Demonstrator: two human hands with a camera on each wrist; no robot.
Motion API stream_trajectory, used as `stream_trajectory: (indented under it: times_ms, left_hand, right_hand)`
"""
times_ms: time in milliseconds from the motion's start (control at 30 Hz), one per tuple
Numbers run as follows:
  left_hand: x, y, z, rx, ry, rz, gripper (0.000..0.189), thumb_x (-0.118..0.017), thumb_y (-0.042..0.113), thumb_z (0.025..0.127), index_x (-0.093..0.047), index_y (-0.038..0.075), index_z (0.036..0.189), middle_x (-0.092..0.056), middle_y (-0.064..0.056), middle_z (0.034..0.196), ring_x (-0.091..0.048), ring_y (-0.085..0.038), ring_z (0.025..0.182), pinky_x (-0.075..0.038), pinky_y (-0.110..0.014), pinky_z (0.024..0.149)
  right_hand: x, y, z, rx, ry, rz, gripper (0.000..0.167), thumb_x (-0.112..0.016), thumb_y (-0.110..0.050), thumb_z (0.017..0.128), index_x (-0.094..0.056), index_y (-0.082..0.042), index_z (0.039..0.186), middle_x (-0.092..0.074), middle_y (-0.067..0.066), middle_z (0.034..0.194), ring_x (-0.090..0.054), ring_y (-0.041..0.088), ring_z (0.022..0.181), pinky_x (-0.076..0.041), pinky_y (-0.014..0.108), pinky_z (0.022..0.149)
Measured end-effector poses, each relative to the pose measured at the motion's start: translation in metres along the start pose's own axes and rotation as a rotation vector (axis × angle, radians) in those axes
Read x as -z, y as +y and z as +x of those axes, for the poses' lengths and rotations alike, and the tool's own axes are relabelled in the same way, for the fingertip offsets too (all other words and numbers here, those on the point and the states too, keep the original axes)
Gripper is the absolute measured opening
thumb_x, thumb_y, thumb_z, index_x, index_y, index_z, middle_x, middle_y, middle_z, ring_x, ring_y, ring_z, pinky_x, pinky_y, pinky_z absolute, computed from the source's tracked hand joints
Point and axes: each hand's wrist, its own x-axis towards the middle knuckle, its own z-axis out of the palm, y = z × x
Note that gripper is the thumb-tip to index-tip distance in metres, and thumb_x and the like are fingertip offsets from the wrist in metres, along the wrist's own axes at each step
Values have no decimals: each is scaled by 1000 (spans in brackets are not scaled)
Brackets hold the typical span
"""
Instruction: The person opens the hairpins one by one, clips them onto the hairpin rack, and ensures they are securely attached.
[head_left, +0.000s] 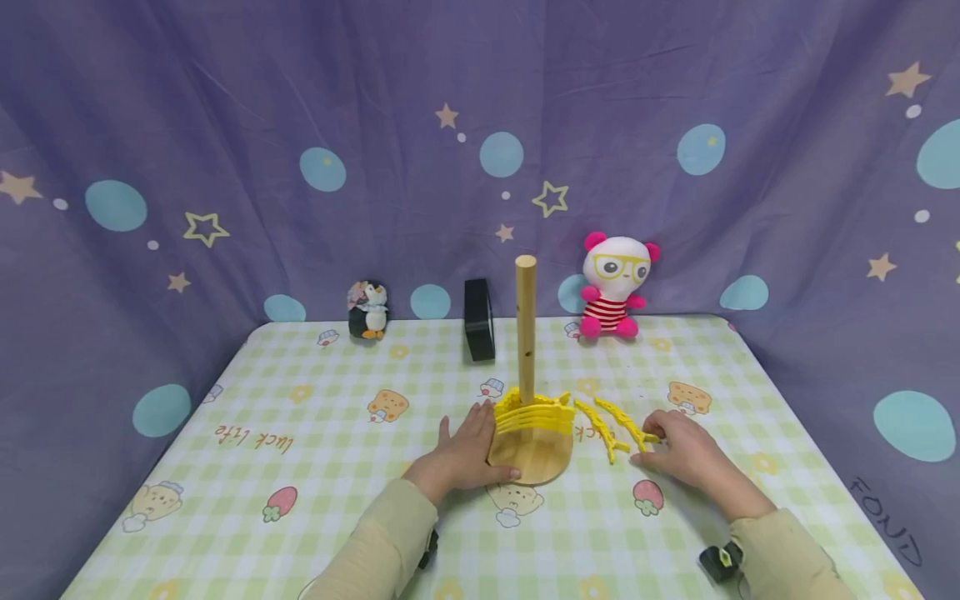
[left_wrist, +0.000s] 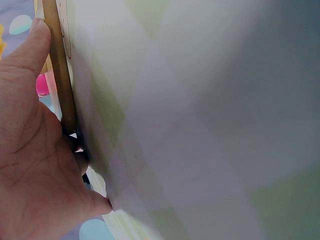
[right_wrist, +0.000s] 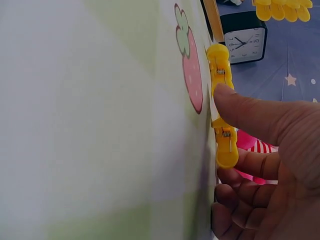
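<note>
My left hand [head_left: 471, 450] lies against the left side of a round wooden base [head_left: 536, 467], fingers extended along it and thumb across the front edge. A wooden post [head_left: 527, 333] rises from the base. Several long yellow spring clips [head_left: 534, 418] are stacked low around the post. To the right, two more such clips lie side by side on the cloth. My right hand [head_left: 684, 450] pinches the forked end of the outer clip [right_wrist: 227, 142] between thumb and index finger. Small metal springs show on both forked ends in the right wrist view.
Along the back edge stand a penguin toy [head_left: 367, 310], a black clock [head_left: 480, 321] and a pink-and-white plush panda [head_left: 613, 287]. A checked cloth [head_left: 315, 500] covers the table. A purple curtain [head_left: 420, 67] hangs behind and at both sides.
</note>
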Motion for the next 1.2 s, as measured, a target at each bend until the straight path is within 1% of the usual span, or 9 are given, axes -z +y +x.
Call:
stream_trajectory:
  times_ms: [67,300,500,633,700,867,933,1067,1200]
  left_hand:
    - [0,0,0,1,-6,4,110,-55,71,85,-4,6,157,3,-7,164,3,-23,150,3,-61,113]
    - [2,1,-3,-8,10,-31,110,-58,70,83,-8,4,156,-2,-9,164,-2,-24,150,0,-62,113]
    - [2,2,-3,-2,6,-28,110,-57,71,83,-8,5,157,-1,-8,164,0,-24,150,2,-61,114]
    - [2,2,-1,1,0,-21,110,-56,70,84,-6,6,157,1,-8,164,2,-23,150,3,-60,114]
    - [2,2,0,0,-3,-18,110,-56,71,84,-5,6,157,1,-8,164,2,-23,150,3,-60,114]
    - [2,3,-1,-7,2,-21,110,-57,70,84,-6,5,157,-1,-8,164,1,-24,150,2,-62,113]
    - [2,3,-1,-6,0,-16,110,-56,71,84,-7,5,157,0,-8,164,0,-24,150,1,-62,113]
    - [3,2,-2,-2,1,-7,111,-55,72,83,-7,6,157,-1,-8,164,0,-23,150,1,-62,113]
    - [3,1,-1,0,2,-7,111,-55,73,83,-6,6,157,0,-7,164,0,-23,150,1,-61,114]
  right_hand:
    - [0,0,1,-8,-8,5,49,-86,-34,71,-64,-3,101,-61,6,94,-57,24,88,-47,47,81]
    - [0,1,3,-26,-33,-1,49,-87,-35,70,-62,-4,98,-58,5,93,-53,22,83,-47,45,78]
    - [1,3,4,-29,-40,5,45,-87,-34,71,-62,-5,95,-58,6,92,-52,22,83,-46,44,77]
    - [2,5,3,-18,-37,15,45,-86,-34,72,-61,-5,95,-58,6,91,-51,22,81,-46,43,75]
    - [3,5,3,-16,-36,25,44,-85,-34,73,-60,-5,95,-57,5,88,-50,21,78,-44,40,71]
    - [4,5,0,-46,-14,68,39,-83,-31,77,-57,-7,95,-54,3,84,-45,19,71,-38,33,64]
    - [5,5,-1,-57,3,79,38,-81,-30,79,-56,-7,96,-56,3,84,-46,18,70,-39,33,63]
    - [8,2,-3,-72,41,103,37,-78,-29,82,-54,-7,99,-61,4,87,-53,19,73,-44,34,64]
    - [12,-3,-5,-54,100,147,34,-75,-25,86,-54,-5,103,-66,10,94,-63,23,80,-50,39,67]
